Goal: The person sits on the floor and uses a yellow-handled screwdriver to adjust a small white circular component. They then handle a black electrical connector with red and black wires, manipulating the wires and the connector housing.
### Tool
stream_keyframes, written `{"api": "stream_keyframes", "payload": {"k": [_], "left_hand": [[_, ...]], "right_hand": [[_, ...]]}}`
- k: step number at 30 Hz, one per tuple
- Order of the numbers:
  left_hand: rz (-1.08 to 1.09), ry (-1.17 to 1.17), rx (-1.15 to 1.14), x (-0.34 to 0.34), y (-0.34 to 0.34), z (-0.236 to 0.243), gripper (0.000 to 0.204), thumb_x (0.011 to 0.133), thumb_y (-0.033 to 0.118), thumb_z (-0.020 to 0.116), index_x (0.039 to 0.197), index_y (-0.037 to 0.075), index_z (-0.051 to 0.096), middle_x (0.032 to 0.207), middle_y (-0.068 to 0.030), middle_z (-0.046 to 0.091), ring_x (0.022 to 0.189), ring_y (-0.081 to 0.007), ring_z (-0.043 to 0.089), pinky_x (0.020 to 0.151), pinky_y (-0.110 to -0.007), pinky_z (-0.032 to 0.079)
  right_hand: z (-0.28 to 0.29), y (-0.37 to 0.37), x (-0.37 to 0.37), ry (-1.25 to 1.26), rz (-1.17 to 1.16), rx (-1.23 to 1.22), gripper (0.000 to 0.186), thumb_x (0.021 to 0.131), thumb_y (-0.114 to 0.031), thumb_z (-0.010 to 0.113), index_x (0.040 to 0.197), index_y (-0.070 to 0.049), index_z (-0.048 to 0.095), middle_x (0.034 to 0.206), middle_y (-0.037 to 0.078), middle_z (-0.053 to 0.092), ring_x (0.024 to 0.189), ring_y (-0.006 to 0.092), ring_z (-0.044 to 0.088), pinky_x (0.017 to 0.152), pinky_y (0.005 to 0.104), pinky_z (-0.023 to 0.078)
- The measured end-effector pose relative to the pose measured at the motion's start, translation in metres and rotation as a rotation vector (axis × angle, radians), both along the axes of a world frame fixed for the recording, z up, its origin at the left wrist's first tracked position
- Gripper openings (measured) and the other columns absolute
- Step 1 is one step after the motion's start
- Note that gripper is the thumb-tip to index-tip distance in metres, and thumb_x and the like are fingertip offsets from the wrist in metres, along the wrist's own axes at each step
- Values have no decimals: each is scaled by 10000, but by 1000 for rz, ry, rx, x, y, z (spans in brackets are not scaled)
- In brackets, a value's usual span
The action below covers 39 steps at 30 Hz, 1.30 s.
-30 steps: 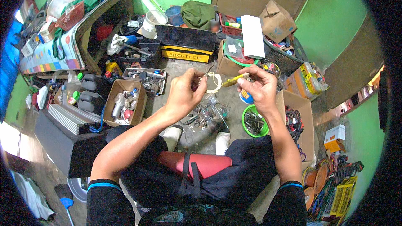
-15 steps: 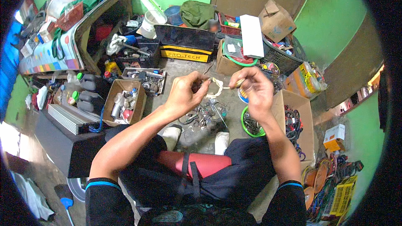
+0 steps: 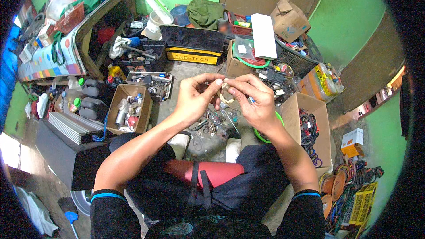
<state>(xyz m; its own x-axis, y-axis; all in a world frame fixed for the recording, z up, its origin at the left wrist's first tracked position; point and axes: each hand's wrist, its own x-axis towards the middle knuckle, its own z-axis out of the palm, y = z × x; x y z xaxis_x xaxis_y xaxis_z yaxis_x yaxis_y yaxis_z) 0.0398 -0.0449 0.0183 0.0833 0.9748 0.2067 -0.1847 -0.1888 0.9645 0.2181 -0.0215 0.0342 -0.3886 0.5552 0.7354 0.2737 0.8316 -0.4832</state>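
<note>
Between my hands, above the floor, is a small cream-coloured looped cord [image 3: 226,97], perhaps a coiled cable. My left hand [image 3: 196,98] pinches it at the upper left, thumb against forefinger. The fingers of my right hand [image 3: 256,102] are closed on its other side, and the fingertips of both hands almost meet at the top of the loop. What the fingertips cover is hidden. Below the hands lies a pile of small metal parts [image 3: 212,123] on the floor, with a thin screwdriver-like rod [image 3: 231,123] among them.
A green-rimmed basket [image 3: 259,136] and a cardboard box of cables [image 3: 330,144] stand to the right. At the left are a cardboard box of parts [image 3: 147,121] and a black case [image 3: 73,159]. An open black-and-yellow toolbox [image 3: 192,56] stands ahead. My feet flank the parts pile.
My right hand has moved left to meet my left hand. The cord's end that stretched between them is now gathered at the fingertips.
</note>
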Motion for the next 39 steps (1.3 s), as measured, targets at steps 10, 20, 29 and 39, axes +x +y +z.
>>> {"api": "stream_keyframes", "payload": {"k": [10,20,29,39], "left_hand": [[-116,-18,47,-8,5,4,445,805,15,697,1227,-10,559,998,-71,640,872,-137,612,727,-310,576],[191,154,51,-5,7,0,312,701,-6,788,968,-69,639,756,-60,647,657,-120,626,592,-261,552],[248,-284,-110,-8,12,-3,269,715,9,790,733,32,523,741,-49,585,657,-170,644,629,-305,594],[317,178,199,-1,0,-7,350,780,70,763,639,59,444,703,-29,591,677,-106,621,606,-266,539]], "right_hand": [[-3,0,-1,411,44,-399,321,923,-81,579,1225,14,523,1026,68,604,908,140,594,764,267,520],[2,3,15,439,156,-528,274,922,-91,579,1154,33,505,1031,104,623,908,157,623,777,295,530],[11,0,5,567,210,-745,275,941,-96,539,1187,18,491,1066,114,584,977,213,622,834,387,574],[-6,-10,-7,677,273,-544,311,823,-103,712,1028,36,525,1002,86,557,894,169,597,760,360,607]]}}
